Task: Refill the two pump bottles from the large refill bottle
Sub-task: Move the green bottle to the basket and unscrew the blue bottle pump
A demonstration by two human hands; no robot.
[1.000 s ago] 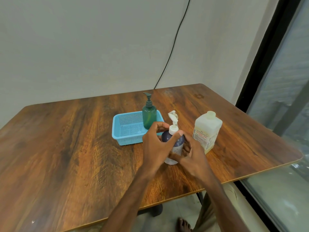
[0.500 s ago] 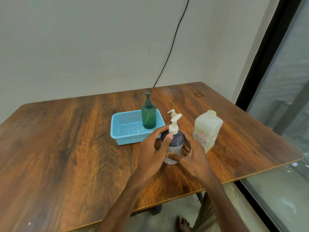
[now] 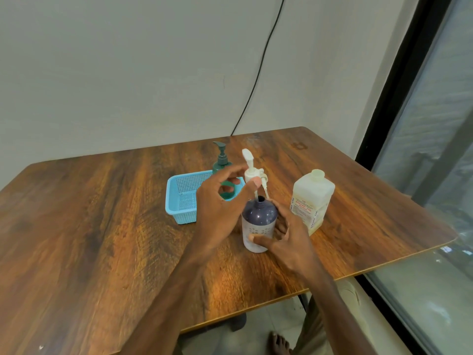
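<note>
Head view: on the counter (image 3: 102,226) the refill bottle (image 3: 311,201) stands upright just right of the purple pump bottle (image 3: 259,221), nearer the right hand (image 3: 289,244), which grips the purple bottle's body; the left hand (image 3: 217,213) pinches the white pump (image 3: 252,172) above its open neck

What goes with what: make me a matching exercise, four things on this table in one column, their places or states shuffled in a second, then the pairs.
1. green pump bottle
2. white pump head
3. purple bottle
4. refill bottle

A. gripped by the right hand, neck open
B. stands on the table, farthest right
C. stands in the blue basket
D. pinched by the left hand, raised above its bottle

Pairs: 1-C, 2-D, 3-A, 4-B
</note>
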